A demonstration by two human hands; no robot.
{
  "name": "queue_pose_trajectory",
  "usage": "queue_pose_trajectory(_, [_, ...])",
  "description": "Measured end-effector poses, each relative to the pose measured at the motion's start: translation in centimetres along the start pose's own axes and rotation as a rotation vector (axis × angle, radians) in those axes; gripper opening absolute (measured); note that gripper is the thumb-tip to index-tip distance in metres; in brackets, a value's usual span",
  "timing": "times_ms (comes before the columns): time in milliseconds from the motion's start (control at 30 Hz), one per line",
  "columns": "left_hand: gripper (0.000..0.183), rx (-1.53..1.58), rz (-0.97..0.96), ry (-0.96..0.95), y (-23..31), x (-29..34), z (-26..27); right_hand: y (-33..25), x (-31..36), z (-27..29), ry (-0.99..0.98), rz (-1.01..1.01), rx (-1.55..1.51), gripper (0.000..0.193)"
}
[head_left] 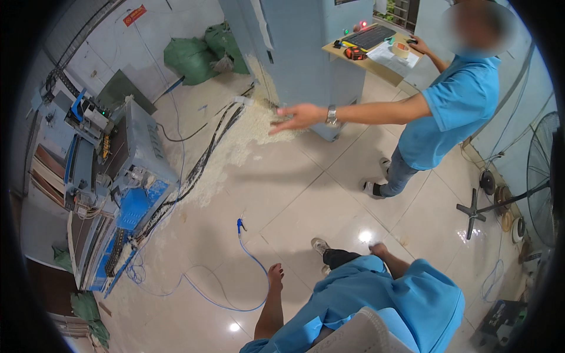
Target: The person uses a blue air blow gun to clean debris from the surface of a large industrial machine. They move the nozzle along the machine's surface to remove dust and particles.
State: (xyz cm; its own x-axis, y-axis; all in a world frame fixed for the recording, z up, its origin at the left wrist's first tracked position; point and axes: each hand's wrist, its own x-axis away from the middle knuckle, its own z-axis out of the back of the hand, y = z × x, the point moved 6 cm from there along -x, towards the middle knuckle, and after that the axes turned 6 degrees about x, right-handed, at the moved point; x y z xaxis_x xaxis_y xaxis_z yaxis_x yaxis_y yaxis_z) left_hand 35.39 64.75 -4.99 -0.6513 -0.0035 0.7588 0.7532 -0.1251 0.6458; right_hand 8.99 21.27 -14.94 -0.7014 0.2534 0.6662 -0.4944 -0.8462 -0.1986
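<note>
My left hand (275,274) hangs over the tiled floor with its fingers loosely bent and apart, and nothing shows in it. Nearest to it are a blue air hose (262,266) and the blue air blow gun (241,225) at its end, lying on the floor; the hand looks apart from both. My right hand (378,249) is held low by my right side, its fingers mostly hidden. A co-worker (453,112) in a blue shirt stands ahead on the right. One arm stretches leftward with an open hand (300,116); the other hand (419,45) rests on a mouse.
A blue and grey machine (132,170) stands on the left, with black cables (206,156) beside it and pale dust (235,144) on the floor. Behind are green sacks (191,60) and a tall grey-blue cabinet (300,53) with a keyboard shelf (385,70). A fan (541,176) stands right.
</note>
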Motion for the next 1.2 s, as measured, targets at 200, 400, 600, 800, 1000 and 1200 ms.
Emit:
queue_pose_trajectory(200, [0.031, 0.067, 0.134, 0.094, -5.2, 1.1, 0.4, 9.9, 8.8, -11.4, -0.103, -0.549, -0.724, 0.046])
queue_pose_trajectory(400, [0.026, -0.021, 0.322, 0.068, -14.1, 5.7, -2.4, 11.5, 11.0, -6.6, 0.058, -0.527, -0.701, 0.052])
queue_pose_trajectory(600, [0.036, -0.158, 0.32, -0.086, -16.1, 7.9, -10.5, 17.5, 10.1, -4.7, 0.142, -0.578, -0.722, 0.05])
queue_pose_trajectory(800, [0.036, -0.114, 0.301, 0.039, -12.3, 7.8, -21.6, 28.9, 2.7, -5.9, 0.115, -0.35, -0.492, 0.044])
queue_pose_trajectory(1000, [0.039, -0.148, 0.061, -0.157, -5.0, 8.9, -36.4, 35.9, -3.3, 7.5, 0.32, -0.314, -0.842, 0.03])
queue_pose_trajectory(1200, [0.034, -0.122, -0.095, -0.306, 2.5, 11.4, -48.6, 31.9, -7.6, 31.7, 0.564, -0.08, -0.937, 0.039])
